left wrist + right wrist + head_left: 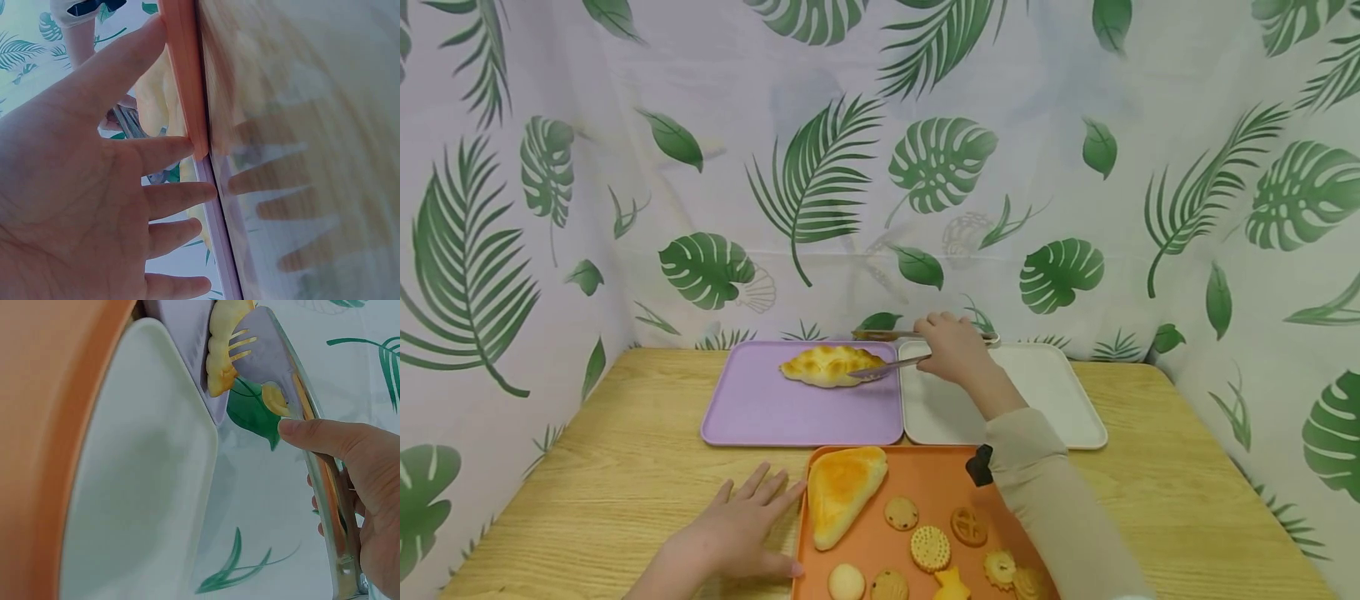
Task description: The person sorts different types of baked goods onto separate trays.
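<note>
A creased, pale beige sleeve (1060,492) shows, with a small black piece (979,466) alongside.

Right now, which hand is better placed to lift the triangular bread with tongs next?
Probably the right hand: it holds the tongs; the left hand, nearer the triangular bread, touches the orange tray.

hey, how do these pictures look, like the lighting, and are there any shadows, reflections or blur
Head view: bright, fairly even light, cookies clear; left wrist view: dimmer, the table reflecting the fingers of the left hand, its grain soft; right wrist view: dim too, soft shadow on the white tray, orange tray blurred, tongs fairly sharp.
</note>
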A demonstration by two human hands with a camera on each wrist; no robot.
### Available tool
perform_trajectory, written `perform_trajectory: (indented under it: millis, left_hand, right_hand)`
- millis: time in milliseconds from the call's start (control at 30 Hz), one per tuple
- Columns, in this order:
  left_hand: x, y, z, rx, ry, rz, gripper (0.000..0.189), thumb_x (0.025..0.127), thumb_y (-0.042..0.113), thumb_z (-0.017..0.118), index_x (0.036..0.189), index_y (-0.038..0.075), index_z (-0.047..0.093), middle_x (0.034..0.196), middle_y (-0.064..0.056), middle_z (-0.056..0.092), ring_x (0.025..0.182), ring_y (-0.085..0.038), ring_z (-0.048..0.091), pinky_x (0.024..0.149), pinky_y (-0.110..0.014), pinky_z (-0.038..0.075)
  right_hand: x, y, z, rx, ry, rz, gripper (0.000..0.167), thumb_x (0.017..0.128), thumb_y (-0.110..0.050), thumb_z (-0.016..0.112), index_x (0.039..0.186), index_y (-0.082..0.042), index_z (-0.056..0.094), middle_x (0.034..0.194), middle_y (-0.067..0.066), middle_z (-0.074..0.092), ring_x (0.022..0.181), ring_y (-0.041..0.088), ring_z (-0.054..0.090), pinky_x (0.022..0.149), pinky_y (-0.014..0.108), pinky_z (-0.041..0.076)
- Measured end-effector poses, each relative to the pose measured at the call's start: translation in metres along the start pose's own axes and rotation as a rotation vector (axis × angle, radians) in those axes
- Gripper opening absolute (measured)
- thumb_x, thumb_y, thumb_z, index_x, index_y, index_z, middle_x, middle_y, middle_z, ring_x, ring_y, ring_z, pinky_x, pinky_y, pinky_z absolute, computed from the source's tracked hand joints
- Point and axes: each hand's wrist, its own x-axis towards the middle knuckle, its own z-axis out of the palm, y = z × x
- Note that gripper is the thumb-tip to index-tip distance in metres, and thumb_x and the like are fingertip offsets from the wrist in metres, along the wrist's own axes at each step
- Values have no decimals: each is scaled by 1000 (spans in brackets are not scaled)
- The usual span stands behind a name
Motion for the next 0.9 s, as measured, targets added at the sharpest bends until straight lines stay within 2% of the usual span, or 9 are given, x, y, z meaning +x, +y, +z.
perform_trajectory:
  millis: [333,467,667,900]
  left_hand:
    - [2,-1,2,-7,-5,9,97,76,66,68,153,21,32,160,-15,27,151,-40,11,112,-73,13]
    - [2,-1,2,-13,-6,11,97,75,66,69,153,20,32,160,-15,28,151,-40,11,112,-74,13]
    - [1,-1,1,-15,1,16,98,75,65,69,153,19,33,160,-17,28,151,-41,11,111,-75,13]
    - [2,-1,1,4,7,15,99,75,66,70,153,18,33,159,-16,29,151,-41,12,110,-75,14]
  right_hand:
    - [-37,9,-15,-74,137,-62,49,76,-31,82,116,-11,62,106,7,64,101,28,57,87,49,49]
    - [-53,11,-21,-87,196,-84,51,74,-31,84,115,-11,62,108,7,64,101,28,57,82,47,49]
    - [-75,16,-24,-97,235,-105,56,71,-33,86,117,-11,62,106,6,63,99,27,57,75,43,47]
    - [-102,16,-26,-71,259,-124,58,70,-33,87,118,-11,63,106,7,64,100,27,59,74,44,48]
